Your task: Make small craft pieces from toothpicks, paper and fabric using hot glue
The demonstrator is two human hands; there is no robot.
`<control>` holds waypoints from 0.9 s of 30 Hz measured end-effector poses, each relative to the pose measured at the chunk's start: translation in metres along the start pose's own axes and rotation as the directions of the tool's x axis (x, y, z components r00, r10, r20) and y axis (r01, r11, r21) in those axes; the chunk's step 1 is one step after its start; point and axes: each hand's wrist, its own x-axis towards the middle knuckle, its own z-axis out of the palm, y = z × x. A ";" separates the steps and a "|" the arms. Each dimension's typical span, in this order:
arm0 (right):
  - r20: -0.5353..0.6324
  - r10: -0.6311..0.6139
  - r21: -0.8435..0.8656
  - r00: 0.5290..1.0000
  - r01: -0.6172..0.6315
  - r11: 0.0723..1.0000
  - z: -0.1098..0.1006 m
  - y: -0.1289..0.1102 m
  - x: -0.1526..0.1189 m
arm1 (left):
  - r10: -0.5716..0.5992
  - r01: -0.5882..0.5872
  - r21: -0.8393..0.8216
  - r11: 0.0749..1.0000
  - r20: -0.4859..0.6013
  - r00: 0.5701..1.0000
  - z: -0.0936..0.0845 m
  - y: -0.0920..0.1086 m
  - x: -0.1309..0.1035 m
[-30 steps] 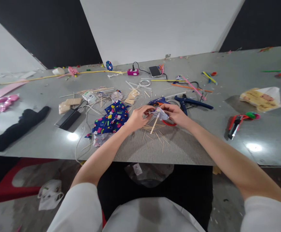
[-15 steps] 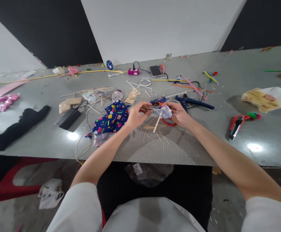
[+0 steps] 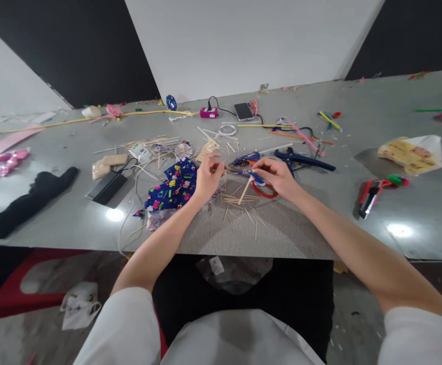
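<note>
My right hand (image 3: 276,175) is closed on a small piece of patterned fabric (image 3: 257,178), its blue side now showing. A thin wooden stick (image 3: 245,191) slants down from the fabric toward the table. Left of it, my left hand (image 3: 209,175) is held in the air with thumb and fingers pinched; what they grip, if anything, is too small to make out. Beneath both hands lie scattered toothpicks (image 3: 240,201). A larger blue printed cloth (image 3: 171,191) is beside my left hand, and the red-handled scissors (image 3: 263,190) lie below my right.
Behind my hands lie a hot glue gun (image 3: 246,159), dark blue pliers (image 3: 306,159) and a phone (image 3: 244,111). A black box (image 3: 107,187) with a cable and black cloth (image 3: 29,203) are on the left. A box cutter (image 3: 371,199) lies right. The table's front edge (image 3: 282,257) is close to me.
My left hand has moved left, away from the fabric piece. My right hand has turned the piece, so its blue side shows instead of the pale one.
</note>
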 end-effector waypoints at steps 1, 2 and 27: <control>-0.010 -0.009 -0.001 1.000 0.009 1.000 0.000 -0.003 0.000 | -0.005 0.005 -0.002 1.000 0.000 1.000 0.000 -0.001 0.000; -0.017 -0.013 0.002 1.000 0.013 1.000 0.001 -0.004 -0.001 | -0.011 0.011 -0.004 1.000 0.002 1.000 0.000 -0.001 0.000; -0.077 -0.074 0.031 0.994 0.077 0.997 0.000 -0.011 -0.001 | -0.056 0.056 -0.023 0.998 -0.006 0.998 0.003 0.002 -0.003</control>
